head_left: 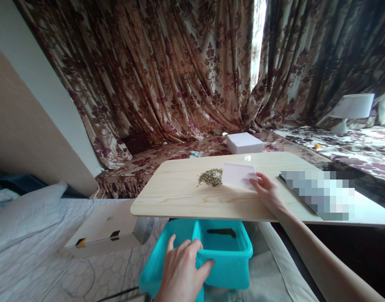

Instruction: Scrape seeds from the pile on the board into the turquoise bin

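Observation:
In my right hand (266,188) is a thin, pale, slightly see-through rectangular plate (239,175), gripped at its right end. Its left edge meets a loose pile of dried green-brown flakes (211,178) on the light wooden tabletop (170,193). Below the table's near edge stands a turquoise divided bin (228,268). My left hand (184,268) is at the bin's divider, fingers to its left and thumb to its right; the contact is partly hidden. A dark strip of similar flakes (222,232) lies in the right compartment.
A blurred-out flat device (318,195) lies at the table's right. Behind the table is a white box (245,142); another white box (107,224) rests on the bed at left. A lamp (352,107) stands far right, and patterned curtains (179,63) hang behind.

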Action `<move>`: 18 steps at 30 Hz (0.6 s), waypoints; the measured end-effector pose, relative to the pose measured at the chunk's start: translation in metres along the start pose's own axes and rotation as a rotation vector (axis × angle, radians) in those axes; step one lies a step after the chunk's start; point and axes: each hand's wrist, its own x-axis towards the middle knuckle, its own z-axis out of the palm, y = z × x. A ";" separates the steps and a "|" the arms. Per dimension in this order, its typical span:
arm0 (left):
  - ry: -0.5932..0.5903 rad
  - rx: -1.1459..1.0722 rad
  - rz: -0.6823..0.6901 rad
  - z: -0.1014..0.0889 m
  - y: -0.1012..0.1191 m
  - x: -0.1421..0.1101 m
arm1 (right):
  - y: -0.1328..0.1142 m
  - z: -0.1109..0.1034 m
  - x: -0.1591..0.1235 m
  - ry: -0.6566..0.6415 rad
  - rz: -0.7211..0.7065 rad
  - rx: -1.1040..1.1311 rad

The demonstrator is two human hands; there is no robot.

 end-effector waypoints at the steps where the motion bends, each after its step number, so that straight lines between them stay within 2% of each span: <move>1: -0.001 0.000 0.001 0.000 0.000 0.000 | -0.001 0.000 0.000 0.001 0.004 -0.010; 18: 0.006 -0.010 0.017 0.000 0.000 0.002 | -0.001 0.002 0.001 -0.058 -0.017 -0.022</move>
